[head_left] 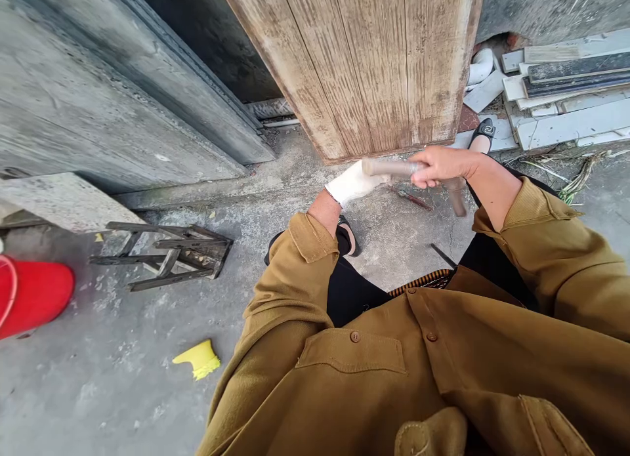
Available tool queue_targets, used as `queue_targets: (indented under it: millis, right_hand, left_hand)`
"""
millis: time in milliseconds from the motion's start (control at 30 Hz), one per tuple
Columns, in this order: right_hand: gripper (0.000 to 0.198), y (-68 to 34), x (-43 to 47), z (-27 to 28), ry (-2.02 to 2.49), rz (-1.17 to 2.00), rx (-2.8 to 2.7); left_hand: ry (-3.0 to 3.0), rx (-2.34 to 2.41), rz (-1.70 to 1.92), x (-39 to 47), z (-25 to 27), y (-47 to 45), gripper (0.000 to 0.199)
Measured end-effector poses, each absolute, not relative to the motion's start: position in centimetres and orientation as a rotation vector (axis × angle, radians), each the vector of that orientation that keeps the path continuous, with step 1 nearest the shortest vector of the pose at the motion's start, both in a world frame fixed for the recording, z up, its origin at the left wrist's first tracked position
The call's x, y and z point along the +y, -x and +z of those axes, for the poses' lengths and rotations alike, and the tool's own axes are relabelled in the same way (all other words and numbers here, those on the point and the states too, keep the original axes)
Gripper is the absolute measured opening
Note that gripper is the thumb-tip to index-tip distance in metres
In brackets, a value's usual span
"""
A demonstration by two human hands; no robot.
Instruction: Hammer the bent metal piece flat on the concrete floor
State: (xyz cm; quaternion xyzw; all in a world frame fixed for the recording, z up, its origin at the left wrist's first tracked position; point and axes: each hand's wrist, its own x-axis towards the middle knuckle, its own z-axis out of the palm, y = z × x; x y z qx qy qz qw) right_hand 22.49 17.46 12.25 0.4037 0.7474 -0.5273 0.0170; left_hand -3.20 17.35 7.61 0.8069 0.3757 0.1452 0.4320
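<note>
One blurred, pale-brown, stick-shaped tool (391, 168) was in the bare right hand (436, 166), whose fingers curled round it; its far end met or overlapped the white-gloved left hand (358, 182) – whether that hand gripped anything, I could not tell. Both hands were above the rough grey concrete floor (275, 403), just before the lower edge of the weathered brown plank panel (374, 62). Near them, a slim red-handled tool (416, 199) lay on the ground. Farther left were a dark wooden slatted frame (170, 244), a ragged bright-yellow piece (199, 359) and a round red plastic bucket (44, 295).
</note>
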Motion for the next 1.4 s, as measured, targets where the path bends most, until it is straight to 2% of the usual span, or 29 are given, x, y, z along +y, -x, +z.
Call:
queue_targets:
  millis: [100,200,367,567,667,800,1000,1133,1267,1400]
  right_hand:
    - [0.032,-22.3,17.9,11.8,-1.726,-1.672,2.392]
    - [0.030,-22.1,18.7,10.5,-1.992,-1.409,2.332]
    - [0.040,-22.0,19.3,9.0,-1.913,-0.720,2.347]
    - [0.047,-22.1,19.3,8.3,-1.624,-0.487,2.292]
    - [0.037,-21.7,19.0,8.1,-1.361,-0.563,2.243]
    - [0.023,-20.6,18.0,8.3,-1.027,-0.891,2.153]
    - [0.027,-21.2,17.7,9.3,-0.934,-1.314,2.167]
    - [0.029,-22.4,17.9,10.5,-1.173,-1.511,2.310]
    - [0.038,-22.3,18.0,11.3,-1.774,-1.699,2.408]
    - [0.037,-22.1,19.0,10.5,-2.145,-1.455,2.349]
  left_hand:
    - [-2.002,0.916,0.344,17.0,7.6,2.6,0.029]
    - [-2.032,0.877,0.295,16.7,7.9,1.9,0.026]
    - [-2.118,0.855,0.198,16.6,7.4,1.6,0.026]
    - [-2.300,0.896,0.108,16.8,6.9,2.0,0.026]
    - [-2.368,0.965,0.066,16.6,7.2,2.0,0.026]
    - [-2.339,0.985,0.096,16.5,7.7,2.0,0.027]
    - [-2.208,0.958,0.230,17.1,7.8,2.6,0.023]
    - [-2.027,0.988,0.366,17.5,7.4,2.7,0.020]
    - [-1.947,0.914,0.389,17.1,7.3,2.2,0.029]
    - [-1.971,0.864,0.288,16.5,7.7,1.7,0.029]
